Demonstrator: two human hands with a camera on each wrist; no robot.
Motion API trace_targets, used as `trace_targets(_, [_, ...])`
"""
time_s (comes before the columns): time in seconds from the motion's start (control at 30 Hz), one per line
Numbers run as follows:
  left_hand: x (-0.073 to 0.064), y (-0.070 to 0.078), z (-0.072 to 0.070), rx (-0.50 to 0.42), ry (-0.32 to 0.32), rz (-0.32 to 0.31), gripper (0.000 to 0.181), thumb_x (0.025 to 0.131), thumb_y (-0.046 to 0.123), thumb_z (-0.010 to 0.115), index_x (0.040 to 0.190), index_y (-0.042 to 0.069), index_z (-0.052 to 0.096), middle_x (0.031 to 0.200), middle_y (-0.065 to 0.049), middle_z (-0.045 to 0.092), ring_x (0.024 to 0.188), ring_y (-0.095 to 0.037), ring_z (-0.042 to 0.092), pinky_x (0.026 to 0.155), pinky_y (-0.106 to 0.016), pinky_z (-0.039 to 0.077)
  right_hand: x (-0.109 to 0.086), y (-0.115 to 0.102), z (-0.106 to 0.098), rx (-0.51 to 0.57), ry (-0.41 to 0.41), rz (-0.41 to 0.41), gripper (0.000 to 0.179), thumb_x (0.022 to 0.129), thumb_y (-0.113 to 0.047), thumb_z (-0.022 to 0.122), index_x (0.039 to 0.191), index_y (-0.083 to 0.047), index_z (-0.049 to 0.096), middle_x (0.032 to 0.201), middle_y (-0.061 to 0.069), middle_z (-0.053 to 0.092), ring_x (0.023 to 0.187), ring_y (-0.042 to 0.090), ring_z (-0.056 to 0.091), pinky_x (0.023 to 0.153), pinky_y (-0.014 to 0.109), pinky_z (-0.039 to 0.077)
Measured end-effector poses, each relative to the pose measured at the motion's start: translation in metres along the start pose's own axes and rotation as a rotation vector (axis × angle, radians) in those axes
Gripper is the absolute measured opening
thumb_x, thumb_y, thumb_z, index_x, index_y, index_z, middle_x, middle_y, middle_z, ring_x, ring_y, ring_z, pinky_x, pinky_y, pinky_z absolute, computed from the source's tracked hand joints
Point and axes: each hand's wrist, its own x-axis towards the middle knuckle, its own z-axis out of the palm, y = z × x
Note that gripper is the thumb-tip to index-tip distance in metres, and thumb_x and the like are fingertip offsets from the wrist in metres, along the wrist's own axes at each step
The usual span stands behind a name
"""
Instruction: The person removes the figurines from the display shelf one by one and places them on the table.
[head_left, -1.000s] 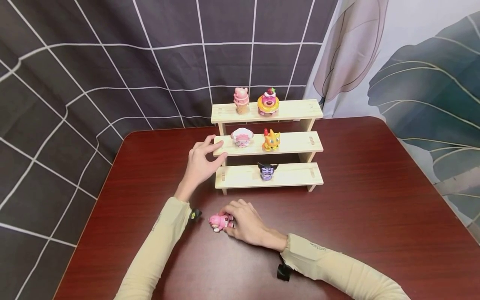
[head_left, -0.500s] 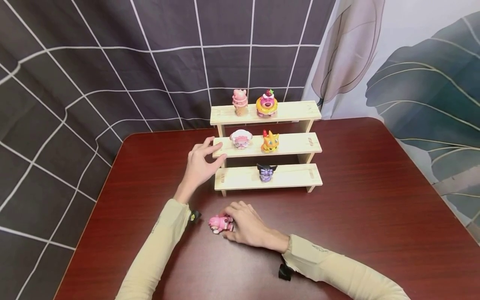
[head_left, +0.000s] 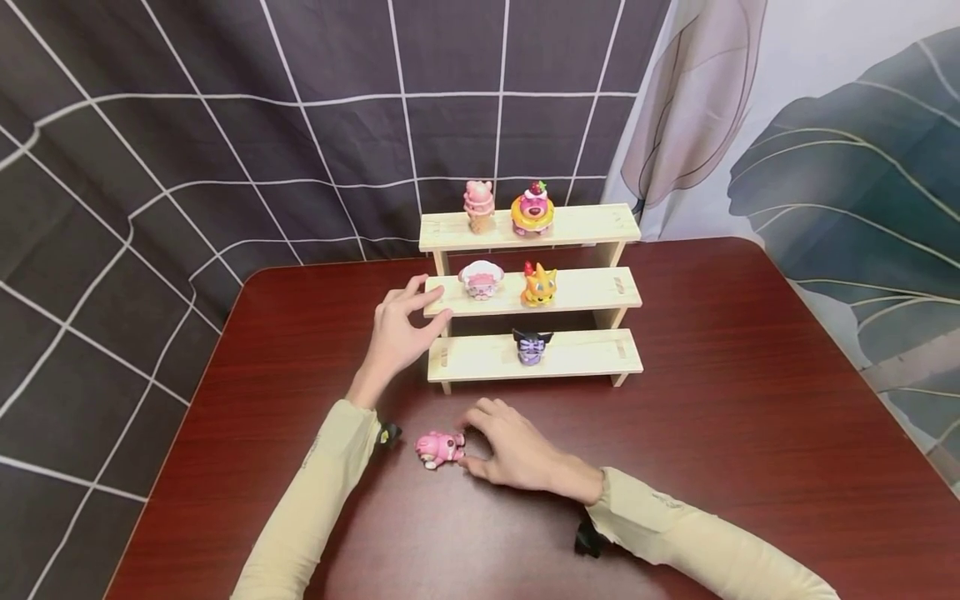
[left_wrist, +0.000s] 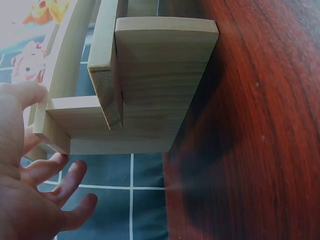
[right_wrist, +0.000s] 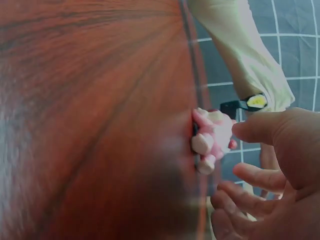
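Observation:
A three-step wooden display shelf [head_left: 585, 292] stands on the table. My left hand [head_left: 401, 329] pinches the left end of its middle board; in the left wrist view the thumb lies against the board end [left_wrist: 52, 130] and the other fingers are spread. A pink figurine [head_left: 438, 448] lies on its side on the table in front of the shelf. Just right of it, my right hand [head_left: 513, 450] has its thumb and fingers parted, fingertips close to the figurine's feet. In the right wrist view the pink figurine [right_wrist: 212, 140] shows beside the thumb, with nothing gripped.
On the top board stand a pink ice-cream-cone figurine [head_left: 479, 206] and a bear figurine in a yellow ring [head_left: 533, 212]. The middle board holds a white-and-pink figurine [head_left: 481, 281] and an orange one [head_left: 539, 287]. A black-and-purple figurine [head_left: 531, 347] stands on the bottom board.
My right hand has let go of the pink figurine and drawn back slightly to the right, its fingers parting. The figurine stays lying on the table. My left hand stays at the shelf.

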Motion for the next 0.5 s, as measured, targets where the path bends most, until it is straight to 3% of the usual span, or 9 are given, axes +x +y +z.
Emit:
trace_targets(0.23, [-0.001,0.002,-0.001,-0.017,-0.002,-0.003,0.039,0.085,0.021,0.079,0.12,0.004,0.073,0.138,-0.02,0.057,0.112,-0.043,0.055,0.091,-0.054,0.04,0.0,0.005,-0.027,0.231,-0.029,-0.086,0.028,0.082,-0.004,0.078,0.107,0.002,0.067,0.095,0.008,0.069,0.084,0.015,0.065,0.076,0.026,0.053])
trace_targets(0.5, [-0.001,0.001,0.0,-0.013,-0.005,-0.012,0.04,0.085,0.021,0.079,0.121,0.005,0.073,0.139,-0.018,0.057,0.112,-0.043,0.055,0.091,-0.054,0.04,0.0,0.004,-0.072,0.349,-0.007,-0.106,0.023,0.086,-0.001,0.074,0.108,-0.003,0.067,0.089,-0.002,0.068,0.079,0.006,0.063,0.066,0.029,0.054])
